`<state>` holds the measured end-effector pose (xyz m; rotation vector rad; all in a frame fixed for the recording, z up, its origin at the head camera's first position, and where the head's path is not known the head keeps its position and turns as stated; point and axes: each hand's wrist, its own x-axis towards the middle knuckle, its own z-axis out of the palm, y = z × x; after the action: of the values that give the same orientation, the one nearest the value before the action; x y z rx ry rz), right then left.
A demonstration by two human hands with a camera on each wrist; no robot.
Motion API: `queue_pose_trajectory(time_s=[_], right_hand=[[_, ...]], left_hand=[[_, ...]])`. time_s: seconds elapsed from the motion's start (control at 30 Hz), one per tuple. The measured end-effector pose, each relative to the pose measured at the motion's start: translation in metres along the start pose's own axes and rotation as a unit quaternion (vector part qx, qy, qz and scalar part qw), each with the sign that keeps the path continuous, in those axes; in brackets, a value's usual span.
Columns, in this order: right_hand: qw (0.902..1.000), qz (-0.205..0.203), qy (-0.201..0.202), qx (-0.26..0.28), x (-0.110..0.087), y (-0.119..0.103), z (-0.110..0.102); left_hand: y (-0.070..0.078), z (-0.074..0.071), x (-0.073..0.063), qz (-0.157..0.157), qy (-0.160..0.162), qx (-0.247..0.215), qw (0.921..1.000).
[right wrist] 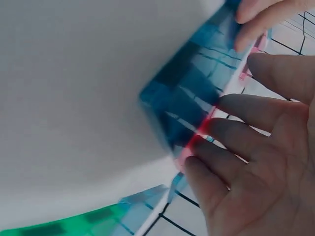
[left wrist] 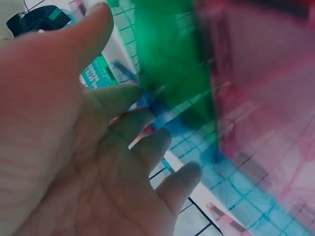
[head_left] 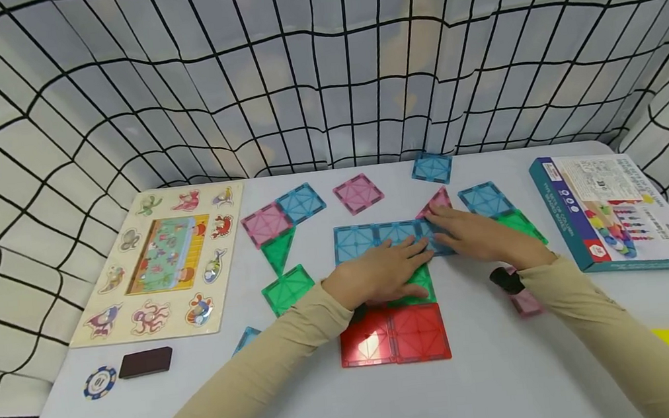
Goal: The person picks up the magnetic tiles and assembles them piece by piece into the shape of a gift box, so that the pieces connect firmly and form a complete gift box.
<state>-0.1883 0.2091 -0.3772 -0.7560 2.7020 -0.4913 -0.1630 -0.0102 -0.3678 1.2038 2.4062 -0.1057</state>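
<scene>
"Both my hands are loosely spread, pinching nothing: my left hand [head_left: 378,271] is over the tiles [head_left: 365,340], my right hand [head_left: 482,232] touches their far right corner."

"What do they look like?"

"See-through, glossy: blue tiles [head_left: 395,231] at my fingertips, a green tile [head_left: 424,274] under my left palm, red tiles [head_left: 420,334] by my left wrist. Ahead of my left hand lies a pink square [head_left: 358,194]."

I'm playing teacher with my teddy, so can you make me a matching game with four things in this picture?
1. Red tiles
2. Poker chip
3. Box
4. Left hand

A. Beside a dark block
B. Partly covering a green tile
C. Two squares side by side
D. White face, teal edge

Right pairs: 1-C, 2-A, 3-D, 4-B
</scene>
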Motion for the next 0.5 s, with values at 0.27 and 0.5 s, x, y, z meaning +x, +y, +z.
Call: queue_pose_trajectory(time_s=[0.27, 0.5], right_hand=[[0.9983, 0.037, -0.029, -0.034, 0.018, -0.022, -0.011], [0.9998, 0.002, -0.003, -0.02, 0.025, -0.007, -0.03]], left_hand=[[0.0, -0.002, -0.005, -0.005, 0.0, -0.003, 1.0], [0.003, 0.005, -0.002, -0.003, -0.001, -0.018, 0.9998]])
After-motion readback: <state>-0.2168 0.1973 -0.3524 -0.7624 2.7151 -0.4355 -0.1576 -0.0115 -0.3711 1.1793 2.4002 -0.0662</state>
